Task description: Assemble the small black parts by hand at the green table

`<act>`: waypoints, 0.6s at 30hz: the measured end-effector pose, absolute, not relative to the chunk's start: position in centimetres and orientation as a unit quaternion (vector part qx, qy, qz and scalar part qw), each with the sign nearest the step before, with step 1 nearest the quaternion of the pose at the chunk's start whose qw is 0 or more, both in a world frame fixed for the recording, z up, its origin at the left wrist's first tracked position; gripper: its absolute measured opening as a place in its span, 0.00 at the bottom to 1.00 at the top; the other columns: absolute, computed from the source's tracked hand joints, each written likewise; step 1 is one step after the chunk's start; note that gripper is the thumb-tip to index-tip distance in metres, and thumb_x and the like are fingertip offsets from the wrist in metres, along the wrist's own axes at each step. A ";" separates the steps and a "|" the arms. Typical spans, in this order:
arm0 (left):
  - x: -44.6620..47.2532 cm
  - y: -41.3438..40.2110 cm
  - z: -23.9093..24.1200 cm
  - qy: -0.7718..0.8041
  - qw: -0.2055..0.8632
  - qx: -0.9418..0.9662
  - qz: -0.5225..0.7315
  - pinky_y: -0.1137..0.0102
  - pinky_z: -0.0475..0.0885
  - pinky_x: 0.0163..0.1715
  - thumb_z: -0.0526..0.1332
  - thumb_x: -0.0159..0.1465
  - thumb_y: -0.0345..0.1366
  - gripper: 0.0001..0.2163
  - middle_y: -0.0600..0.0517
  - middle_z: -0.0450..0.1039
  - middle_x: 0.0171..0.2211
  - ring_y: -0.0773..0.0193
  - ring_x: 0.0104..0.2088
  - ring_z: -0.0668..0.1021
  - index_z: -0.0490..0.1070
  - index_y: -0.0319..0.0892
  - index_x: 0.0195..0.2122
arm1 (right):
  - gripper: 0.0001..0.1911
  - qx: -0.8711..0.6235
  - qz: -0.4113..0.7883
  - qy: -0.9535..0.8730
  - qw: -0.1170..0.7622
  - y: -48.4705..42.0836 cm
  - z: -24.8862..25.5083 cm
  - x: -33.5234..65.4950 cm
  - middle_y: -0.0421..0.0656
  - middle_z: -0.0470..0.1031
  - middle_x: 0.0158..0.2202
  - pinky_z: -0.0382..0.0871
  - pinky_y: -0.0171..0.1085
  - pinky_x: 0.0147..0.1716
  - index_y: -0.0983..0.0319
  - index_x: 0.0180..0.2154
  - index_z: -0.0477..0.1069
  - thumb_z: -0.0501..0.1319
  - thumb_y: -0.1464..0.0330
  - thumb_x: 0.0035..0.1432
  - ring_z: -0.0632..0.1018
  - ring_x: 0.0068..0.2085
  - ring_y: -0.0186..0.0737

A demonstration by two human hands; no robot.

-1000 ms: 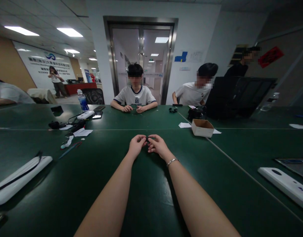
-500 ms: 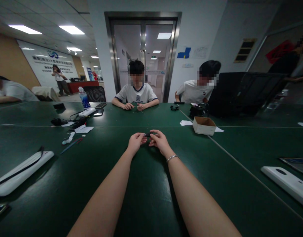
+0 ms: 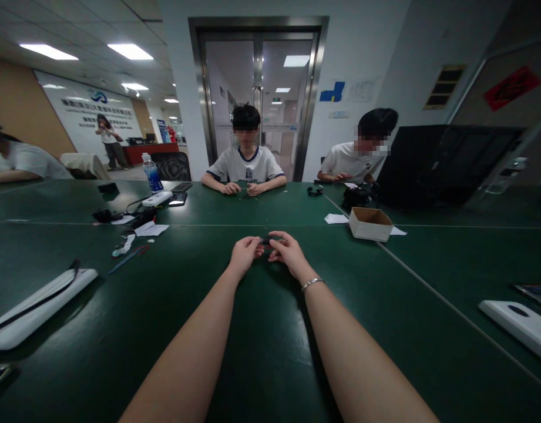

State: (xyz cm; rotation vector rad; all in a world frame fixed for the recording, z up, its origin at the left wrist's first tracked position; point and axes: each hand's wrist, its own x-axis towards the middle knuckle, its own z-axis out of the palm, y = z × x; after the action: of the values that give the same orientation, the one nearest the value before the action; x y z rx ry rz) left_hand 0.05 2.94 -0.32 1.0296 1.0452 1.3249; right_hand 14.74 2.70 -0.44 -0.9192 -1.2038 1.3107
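Note:
Between my two hands is a small dark, oblong object (image 3: 265, 240), held sideways a little above the green table (image 3: 270, 329). My left hand (image 3: 245, 255) pinches its left end between thumb and fingers. At the other end, the thumb and fingertips of my right hand (image 3: 288, 251) close on it, with a silver bracelet (image 3: 313, 284) round that wrist. My fingers cover both ends of the object, and it is too small to tell its kind.
An open cardboard box (image 3: 370, 224) stands ahead to the right, by white paper (image 3: 336, 218). Leftward lie a tweezers-like blue and red tool (image 3: 128, 259), cables, a white case (image 3: 41, 305) and a bottle (image 3: 151, 173). A white device (image 3: 517, 323) lies right. Across sits a person (image 3: 246, 161).
My hands keep their hold on the dark object, almost unmoved. The view has shifted slightly. At the far right, a standing person has gone out of view.

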 end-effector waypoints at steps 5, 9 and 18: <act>0.1 3.0 -0.4 0.445 0.547 0.439 0.557 0.78 0.70 0.26 0.62 0.62 0.33 0.07 0.49 0.74 0.25 0.71 0.24 0.75 0.72 0.33 0.35 | 0.13 -0.382 0.556 -0.507 0.537 2.7 -0.5 14.8 0.38 0.72 0.29 0.77 0.32 0.22 0.61 0.45 0.69 0.63 0.72 0.56 0.75 0.21 0.30; 0.1 2.9 -0.4 0.449 0.541 0.442 0.558 0.77 0.71 0.26 0.63 0.61 0.34 0.07 0.48 0.74 0.25 0.70 0.25 0.75 0.73 0.33 0.34 | 0.13 -0.380 0.555 -0.506 0.540 2.7 -0.6 14.8 0.38 0.72 0.29 0.78 0.33 0.23 0.61 0.45 0.69 0.62 0.74 0.56 0.75 0.21 0.30; 0.1 2.9 -0.4 0.453 0.536 0.439 0.561 0.78 0.70 0.25 0.64 0.61 0.35 0.08 0.49 0.73 0.23 0.71 0.23 0.75 0.72 0.34 0.33 | 0.12 -0.384 0.552 -0.507 0.539 2.9 -0.6 14.8 0.38 0.71 0.28 0.77 0.32 0.22 0.61 0.45 0.70 0.62 0.71 0.58 0.74 0.21 0.29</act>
State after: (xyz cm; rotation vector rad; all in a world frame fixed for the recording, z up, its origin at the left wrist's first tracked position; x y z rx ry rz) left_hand 0.14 2.87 -0.39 1.0448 1.0782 1.3354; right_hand 14.81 2.87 -0.63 -0.9128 -1.2069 1.3129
